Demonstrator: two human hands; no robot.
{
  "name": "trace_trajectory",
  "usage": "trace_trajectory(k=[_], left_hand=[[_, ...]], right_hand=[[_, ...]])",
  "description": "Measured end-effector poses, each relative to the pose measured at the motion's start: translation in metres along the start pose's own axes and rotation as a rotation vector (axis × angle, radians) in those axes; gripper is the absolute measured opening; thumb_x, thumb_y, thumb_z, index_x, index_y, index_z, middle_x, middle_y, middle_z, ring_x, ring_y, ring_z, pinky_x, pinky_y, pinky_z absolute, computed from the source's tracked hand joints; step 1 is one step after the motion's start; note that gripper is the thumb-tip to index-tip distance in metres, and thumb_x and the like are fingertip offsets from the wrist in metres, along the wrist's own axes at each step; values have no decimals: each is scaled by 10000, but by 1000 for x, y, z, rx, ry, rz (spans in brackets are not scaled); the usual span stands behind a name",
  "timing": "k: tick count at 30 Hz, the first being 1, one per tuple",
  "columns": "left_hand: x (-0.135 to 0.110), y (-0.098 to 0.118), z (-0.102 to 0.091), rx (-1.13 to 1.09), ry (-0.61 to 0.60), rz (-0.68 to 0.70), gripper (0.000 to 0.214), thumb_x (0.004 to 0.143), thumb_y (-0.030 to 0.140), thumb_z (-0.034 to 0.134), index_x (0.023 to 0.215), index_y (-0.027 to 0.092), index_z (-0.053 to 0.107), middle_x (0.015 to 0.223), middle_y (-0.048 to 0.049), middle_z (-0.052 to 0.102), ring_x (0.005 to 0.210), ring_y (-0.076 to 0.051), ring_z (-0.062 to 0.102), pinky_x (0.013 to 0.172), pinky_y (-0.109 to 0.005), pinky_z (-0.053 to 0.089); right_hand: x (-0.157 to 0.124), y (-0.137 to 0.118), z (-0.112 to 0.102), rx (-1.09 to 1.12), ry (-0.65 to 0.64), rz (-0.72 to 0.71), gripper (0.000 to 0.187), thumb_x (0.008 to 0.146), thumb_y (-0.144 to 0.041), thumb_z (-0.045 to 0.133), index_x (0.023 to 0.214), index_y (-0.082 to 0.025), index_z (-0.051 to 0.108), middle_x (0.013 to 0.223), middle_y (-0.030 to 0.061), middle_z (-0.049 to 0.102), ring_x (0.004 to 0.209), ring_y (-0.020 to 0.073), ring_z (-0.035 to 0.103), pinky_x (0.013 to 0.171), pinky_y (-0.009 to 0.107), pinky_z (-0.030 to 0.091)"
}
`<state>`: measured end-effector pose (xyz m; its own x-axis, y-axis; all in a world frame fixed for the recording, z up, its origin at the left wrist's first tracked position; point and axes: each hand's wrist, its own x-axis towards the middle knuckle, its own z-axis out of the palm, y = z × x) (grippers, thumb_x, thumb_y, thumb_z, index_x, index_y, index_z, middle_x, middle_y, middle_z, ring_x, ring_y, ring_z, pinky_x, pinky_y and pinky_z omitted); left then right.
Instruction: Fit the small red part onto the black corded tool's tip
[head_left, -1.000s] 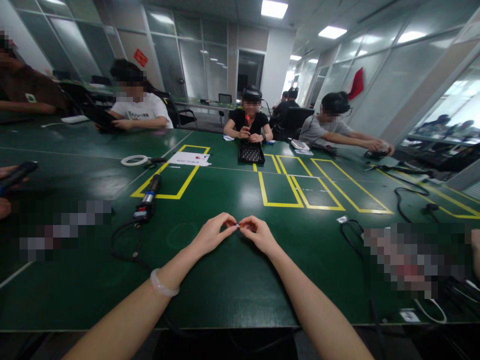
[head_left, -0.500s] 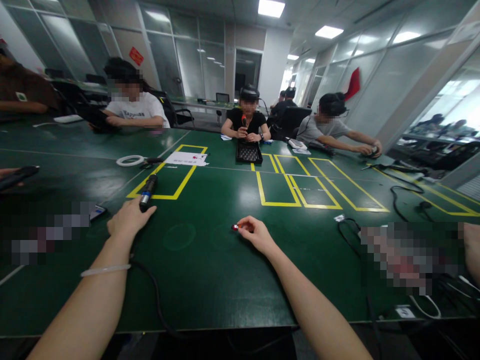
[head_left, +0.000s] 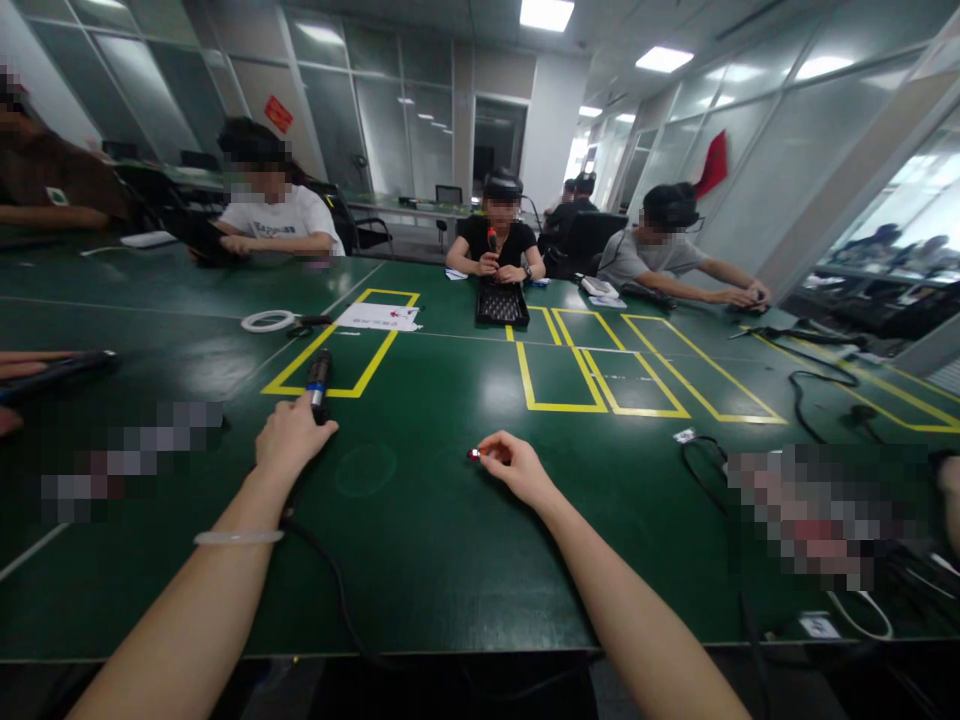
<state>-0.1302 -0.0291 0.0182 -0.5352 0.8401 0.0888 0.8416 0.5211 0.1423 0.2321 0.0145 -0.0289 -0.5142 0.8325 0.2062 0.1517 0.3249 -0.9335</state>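
Note:
Out ahead on the left, my left hand (head_left: pixel 294 440) is closed round the near end of a black cylindrical tool (head_left: pixel 319 378) with a blue band and a silvery collar. The tool points away from me, close to the yellow taped outline. My right hand (head_left: pixel 514 468) is low over the green table, right of the middle. Its thumb and fingers pinch a small red-orange piece (head_left: pixel 475 455) with a pale spot, whose exact kind I cannot make out. The two hands are well apart. A black cable (head_left: pixel 334 570) trails from beneath my left wrist toward the table's near edge.
Yellow tape outlines (head_left: pixel 566 408) mark the green table (head_left: pixel 450 560). A white paper (head_left: pixel 380 317) and a white cable coil (head_left: pixel 268 321) are at left. Opposite, a person holds a red-tipped item above a black tray (head_left: pixel 501 307). More cables (head_left: pixel 701 470) lie at right.
My left hand and the black tool have shifted right and slightly nearer to me. My right hand stays almost in place with its small piece. At far left, another person's hand has come further into view.

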Motion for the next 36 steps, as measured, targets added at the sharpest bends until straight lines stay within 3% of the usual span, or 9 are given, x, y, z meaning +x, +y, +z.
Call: trace_trajectory(k=[4,10,20,28,36], left_hand=[[-11,22,5,-22,-19,90,672,809,540,479,1369,170,441,1195,-216,527,1027,-381,585,768,-453,491],[-43,72,15,-103,-62,316,671,810,493,494,1408,203,394,1282,-162,475,1062,-321,576,819,-394,488],[-104,151,20,-256,-151,597,681,797,480,579,1406,248,378,1210,-120,493,1007,-278,598,744,-324,483],[-119,156,26,-277,-118,574,632,839,500,515,1411,286,350,1213,-89,458,970,-234,603,703,-300,487],[-126,155,23,-219,-98,567,618,874,501,460,1441,296,323,1219,-86,456,1056,-236,554,710,-301,484]], right_hand=[[0,0,0,-19,2,-3,198,803,-297,641,954,-170,640,708,-17,588,599,105,499,572,226,401],[0,-1,1,-71,31,-24,176,799,-278,636,941,-174,645,800,13,636,690,128,557,644,248,440],[1,0,-4,-148,134,-48,109,771,-214,605,874,-181,606,750,-6,602,681,137,550,669,260,435],[1,1,-3,-131,108,-57,111,771,-213,597,874,-172,594,783,4,614,700,141,570,683,263,453],[1,3,-4,-143,104,-74,112,759,-197,595,868,-172,594,780,1,608,690,137,564,668,257,451]])
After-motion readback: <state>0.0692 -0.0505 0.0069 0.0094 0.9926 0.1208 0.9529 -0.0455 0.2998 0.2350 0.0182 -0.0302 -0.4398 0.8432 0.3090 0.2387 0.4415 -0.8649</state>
